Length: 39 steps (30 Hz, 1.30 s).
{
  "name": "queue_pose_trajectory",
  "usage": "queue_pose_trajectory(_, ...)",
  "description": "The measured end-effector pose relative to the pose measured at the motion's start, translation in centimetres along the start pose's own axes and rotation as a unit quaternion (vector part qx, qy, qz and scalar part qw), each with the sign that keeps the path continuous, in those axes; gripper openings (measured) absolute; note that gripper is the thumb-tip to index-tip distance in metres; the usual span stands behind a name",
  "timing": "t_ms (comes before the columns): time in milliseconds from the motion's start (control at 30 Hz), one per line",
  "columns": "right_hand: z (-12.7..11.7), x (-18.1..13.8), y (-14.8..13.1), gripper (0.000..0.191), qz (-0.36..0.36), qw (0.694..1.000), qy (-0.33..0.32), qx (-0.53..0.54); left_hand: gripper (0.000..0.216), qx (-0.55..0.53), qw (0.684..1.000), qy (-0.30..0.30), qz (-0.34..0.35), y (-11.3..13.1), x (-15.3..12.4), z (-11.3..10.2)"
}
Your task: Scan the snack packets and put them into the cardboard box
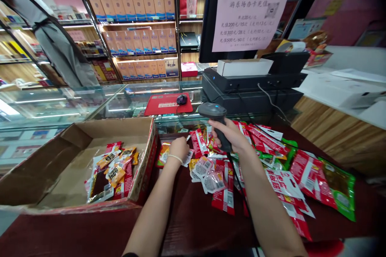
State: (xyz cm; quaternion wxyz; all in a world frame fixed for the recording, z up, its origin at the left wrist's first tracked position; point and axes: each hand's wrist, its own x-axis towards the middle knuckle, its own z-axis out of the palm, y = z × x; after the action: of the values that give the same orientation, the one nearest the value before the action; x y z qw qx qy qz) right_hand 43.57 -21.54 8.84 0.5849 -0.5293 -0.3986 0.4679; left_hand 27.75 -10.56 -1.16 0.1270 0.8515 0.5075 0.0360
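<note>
Above red packets (223,200), the right hand (233,135) clasps a scanner (212,109); the left hand (179,147) curls (its hold, I cannot tell).

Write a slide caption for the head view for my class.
At a shop counter strewn with snack packets, the right hand holds a barcode scanner, the left hand near an open cardboard box.

Place: shop | glass display counter (105,94) | stocked shelves (138,20) | barcode scanner (212,109) | price notice (250,20) on monitor (208,28)
</note>
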Motion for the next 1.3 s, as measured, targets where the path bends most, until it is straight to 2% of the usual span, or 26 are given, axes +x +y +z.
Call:
queue_pose_trajectory(133, -0.2, -0.3, -0.3, 0.031, 0.001, 1.000, 0.013, 0.006, 0.023, -0.111, 0.992, 0.059, 0.012, -1.4, 0.2, -1.7)
queue_pose_trajectory(200, -0.3, -0.5, -0.5, 0.030, -0.001, 1.000, 0.018, 0.008, 0.020, -0.222, 0.968, 0.109, 0.038, -1.9, 0.2, -2.6)
queue_pose_trajectory(233, -0.3, -0.6, -0.6, 0.029, 0.001, 1.000, 0.021, 0.007, 0.018, -0.295, 0.946, 0.125, 0.052, -2.0, 0.2, -3.0)
queue_pose_trajectory(300, -0.5, -0.7, -0.7, 0.030, 0.004, 1.000, 0.028, 0.003, 0.017, -0.470, 0.872, 0.124, 0.061, -2.0, 0.2, -3.4)
queue_pose_trajectory(400, -0.7, -0.8, -0.8, 0.030, -0.004, 1.000, 0.025, 0.002, 0.024, -0.711, 0.700, 0.063, 0.025, -1.5, 0.0, -3.5)
queue_pose_trajectory(467, -0.7, -0.9, -0.9, 0.031, -0.011, 1.000, 0.019, 0.005, 0.032, -0.797, 0.602, 0.043, -0.005, -1.3, -0.3, -3.3)
queue_pose_trajectory(500, -0.7, -1.0, -0.9, 0.031, -0.012, 1.000, 0.015, 0.005, 0.037, -0.819, 0.572, 0.038, -0.018, -1.3, -0.6, -3.1)
queue_pose_trajectory(567, -0.6, -1.0, -1.0, 0.030, -0.013, 1.000, 0.009, 0.005, 0.043, -0.841, 0.538, 0.021, -0.045, -1.5, -1.1, -2.6)
queue_pose_trajectory(633, -0.4, -1.1, -1.1, 0.029, -0.015, 1.000, 0.004, 0.005, 0.041, -0.861, 0.504, -0.033, -0.064, -2.0, -1.8, -2.2)
queue_pose_trajectory(700, -0.2, -1.2, -1.1, 0.029, -0.017, 1.000, 0.002, 0.001, 0.040, -0.888, 0.442, -0.111, -0.054, -2.4, -2.6, -1.9)
queue_pose_trajectory(767, -0.1, -1.1, -1.0, 0.029, -0.018, 1.000, -0.003, -0.003, 0.052, -0.909, 0.376, -0.177, -0.025, -2.7, -3.5, -1.9)
queue_pose_trajectory(833, 0.1, -1.0, -0.8, 0.029, -0.019, 1.000, -0.010, -0.003, 0.068, -0.922, 0.332, -0.200, 0.000, -2.7, -4.4, -2.1)
queue_pose_trajectory(933, 0.2, -0.9, -0.6, 0.029, -0.012, 1.000, -0.020, -0.001, 0.086, -0.927, 0.307, -0.215, 0.024, -2.4, -5.5, -2.4)
queue_pose_trajectory(1033, 0.2, -0.8, -0.3, 0.030, -0.002, 1.000, -0.020, -0.001, 0.080, -0.916, 0.316, -0.243, 0.049, -2.2, -5.9, -2.3)
queue_pose_trajectory(1167, 0.2, -0.8, -0.3, 0.030, -0.001, 1.000, -0.014, -0.008, 0.063, -0.893, 0.379, -0.242, 0.019, -2.2, -5.6, -2.0)
queue_pose_trajectory(1233, 0.3, -0.9, -0.4, 0.031, 0.003, 1.000, -0.007, -0.016, 0.057, -0.885, 0.421, -0.199, -0.006, -2.2, -5.1, -1.7)
queue_pose_trajectory(1300, 0.5, -1.0, -0.5, 0.033, 0.005, 1.000, 0.002, -0.024, 0.051, -0.880, 0.460, -0.116, -0.013, -2.1, -4.7, -1.3)
